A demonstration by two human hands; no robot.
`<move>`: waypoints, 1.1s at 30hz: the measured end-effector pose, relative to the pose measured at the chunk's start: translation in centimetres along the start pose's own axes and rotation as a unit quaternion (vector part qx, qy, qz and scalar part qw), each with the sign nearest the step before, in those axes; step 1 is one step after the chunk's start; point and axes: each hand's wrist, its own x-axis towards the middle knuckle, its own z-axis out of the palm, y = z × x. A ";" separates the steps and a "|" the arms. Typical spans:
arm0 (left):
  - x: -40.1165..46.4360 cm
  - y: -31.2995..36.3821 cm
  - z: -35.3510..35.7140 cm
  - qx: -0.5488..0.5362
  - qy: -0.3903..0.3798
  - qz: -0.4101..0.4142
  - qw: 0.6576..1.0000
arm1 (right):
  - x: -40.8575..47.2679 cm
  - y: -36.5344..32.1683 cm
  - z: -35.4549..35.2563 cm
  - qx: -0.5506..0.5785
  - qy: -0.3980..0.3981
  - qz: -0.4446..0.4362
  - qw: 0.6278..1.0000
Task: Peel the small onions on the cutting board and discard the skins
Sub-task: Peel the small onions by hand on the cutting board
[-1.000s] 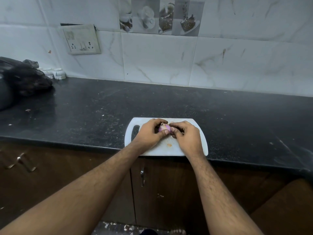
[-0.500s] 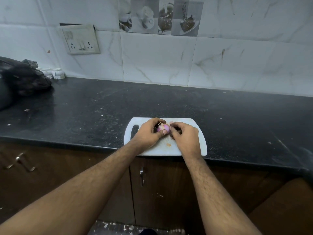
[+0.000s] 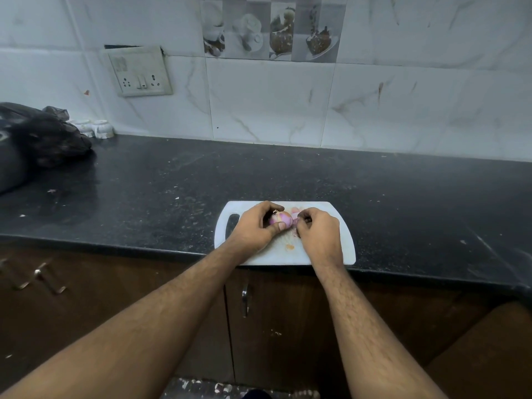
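Left hand: the left hand (image 3: 256, 226) curls round a small onion (image 3: 279, 219), thumb across its near side and fingers behind, holding it just above the cutting board (image 3: 344, 240).
Right hand: the right hand (image 3: 318, 233) is just beside the left one, its fingers bent inward and pinched at the onion's right end on what looks like a strip of purple skin (image 3: 295, 220); the exact grip is hidden under the knuckles.
Onion's place: between the two hands, nearer the left palm, over the far half of the board.
Long axis: it appears to run left to right, from one hand toward the other. A pale, papery tip shows at the upper left by the left fingers, so that end points toward the left hand; the bared purple end faces the right hand.
Step in hand: peeling, part way through this onion. Glossy purple flesh shows, yet dry skin clings at the left tip.
Next move calls for: a pull away to the right with the pinched strip while the left hand holds firm and turns the bulb to offer the remaining skin.
Scraps: a small orange-brown fleck (image 3: 290, 247) lies on the board between the wrists, and pinkish bits (image 3: 296, 210) lie just beyond the fingers.
Discard: not yet done; no bin is in view.
Surface: the dark speckled surface (image 3: 144, 191) carries the board at its near edge.
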 end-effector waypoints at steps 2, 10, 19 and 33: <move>0.1 0.0 0.0 0.003 -0.002 -0.001 1.000 | -0.1 0.1 -0.1 0.001 0.025 -0.009 1.000; 0.6 -0.6 0.0 -0.010 0.016 -0.005 1.000 | 0.0 0.5 -0.1 0.046 -0.059 -0.075 0.994; 0.5 -0.6 0.2 -0.022 0.013 0.009 1.000 | -0.4 0.5 -0.4 0.045 -0.053 -0.068 0.995; 0.4 -0.5 -0.2 -0.014 -0.012 0.024 1.000 | -0.6 0.2 -0.4 0.024 -0.014 -0.033 0.999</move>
